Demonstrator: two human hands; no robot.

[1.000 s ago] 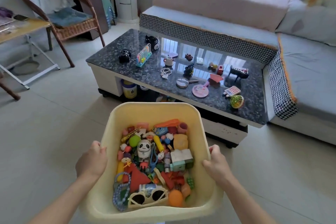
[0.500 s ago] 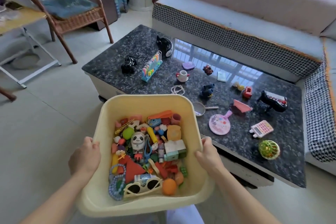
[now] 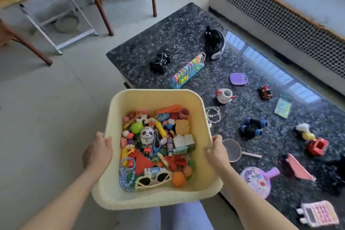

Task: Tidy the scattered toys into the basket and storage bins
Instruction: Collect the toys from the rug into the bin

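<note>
Both hands carry a toy-filled plastic basket at the corner of a speckled stone desk.

The pale yellow basket (image 3: 201, 117), square with rounded corners and smooth walls, sits at lower centre of the frame; the left hand (image 3: 98, 152) curls over its left rim and the right hand (image 3: 217, 152) curls over its right rim, fingers wrapped on the edge. Inside lies a jumble of small toys: a glossy panda figure (image 3: 147, 135), white-framed sunglasses (image 3: 154, 178), an orange ball (image 3: 178, 179) and a string of blue beads (image 3: 127, 175). To the right, the polished dark granite desk (image 3: 177, 30) carries scattered pieces: a rainbow bead abacus (image 3: 187, 71), a white ceramic-looking cup (image 3: 225, 95), a round wire-mesh strainer (image 3: 233, 150), a blue-wheeled black car (image 3: 252, 127) and a pink toy calculator (image 3: 320, 213) at lower right.
</note>
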